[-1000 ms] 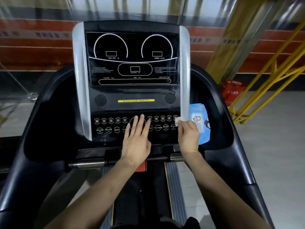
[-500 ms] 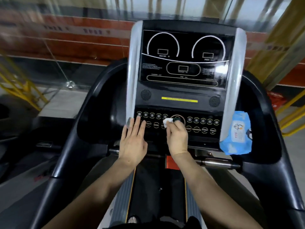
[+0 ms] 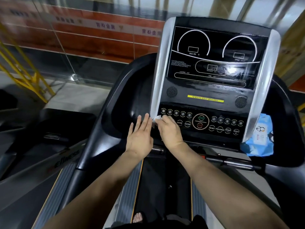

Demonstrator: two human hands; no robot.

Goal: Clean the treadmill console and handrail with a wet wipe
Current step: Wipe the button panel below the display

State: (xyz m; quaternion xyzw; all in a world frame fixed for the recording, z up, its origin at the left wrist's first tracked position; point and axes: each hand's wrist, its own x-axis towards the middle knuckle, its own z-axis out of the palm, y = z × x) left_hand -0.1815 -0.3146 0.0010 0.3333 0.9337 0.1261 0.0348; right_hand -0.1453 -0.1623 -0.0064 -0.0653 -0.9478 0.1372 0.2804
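Observation:
The black treadmill console [image 3: 209,66] with silver side strips fills the upper right, its button panel [image 3: 203,123] below the dark display. My right hand [image 3: 168,129] holds a small white wet wipe [image 3: 156,119] against the panel's far left end, by the lower tip of the left silver strip. My left hand [image 3: 140,136] lies flat with straight fingers just left of it, over the black tray beside the console. A chrome handrail bar [image 3: 237,163] runs below the console on the right.
A blue pack of wet wipes [image 3: 259,138] sits in the right tray beside the console. The treadmill belt [image 3: 165,187] runs below my arms. Another treadmill [image 3: 49,146] stands to the left, with yellow railings [image 3: 21,71] and a glass wall beyond.
My right hand has slid the wipe leftwards along the button panel, from its right end to its far left end. My left hand has shifted left off the buttons. My head has turned left.

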